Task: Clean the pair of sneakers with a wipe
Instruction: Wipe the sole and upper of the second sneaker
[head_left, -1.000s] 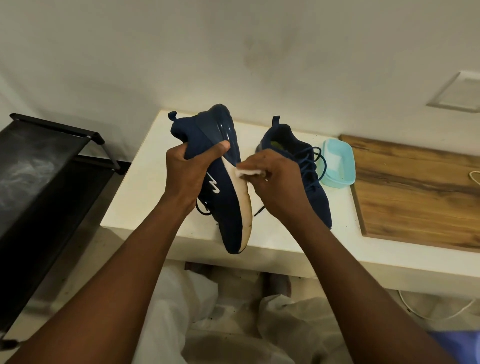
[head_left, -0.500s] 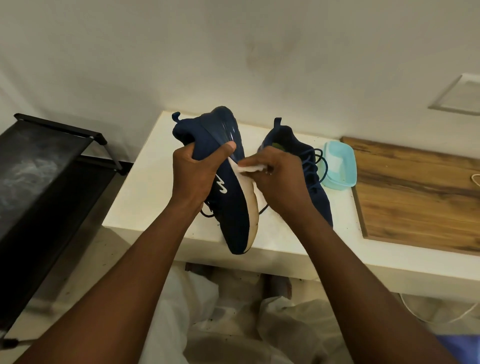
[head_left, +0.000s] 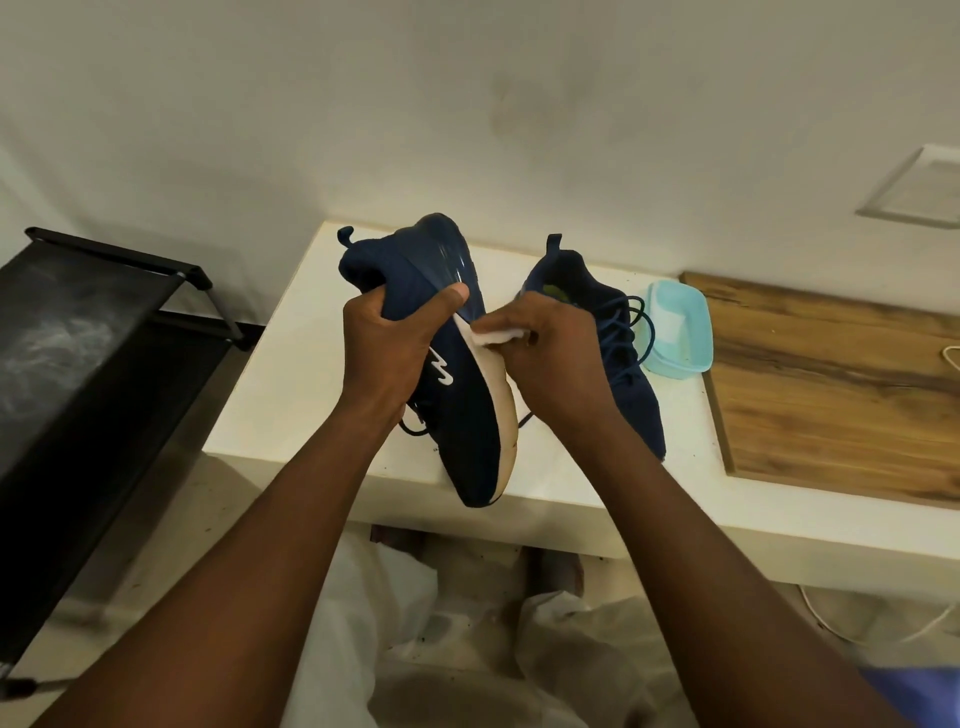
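Observation:
My left hand (head_left: 387, 345) grips a navy sneaker (head_left: 460, 421) around its heel part, holding it on its side above the white table (head_left: 270, 395), toe pointing toward me and the white sole edge facing right. My right hand (head_left: 553, 358) pinches a white wipe (head_left: 493, 338) and presses it against the white sole edge near the heel. The second navy sneaker (head_left: 621, 343) lies on the table behind my right hand, partly hidden by it.
A light blue plastic tub (head_left: 680, 332) stands right of the second sneaker. A wooden board (head_left: 841, 384) covers the table's right part. A black rack (head_left: 78, 364) stands at the left. White cloth (head_left: 467, 639) lies below the table edge.
My right hand has slid the wipe along the sole edge toward the heel. The held sneaker has shifted slightly with my left hand.

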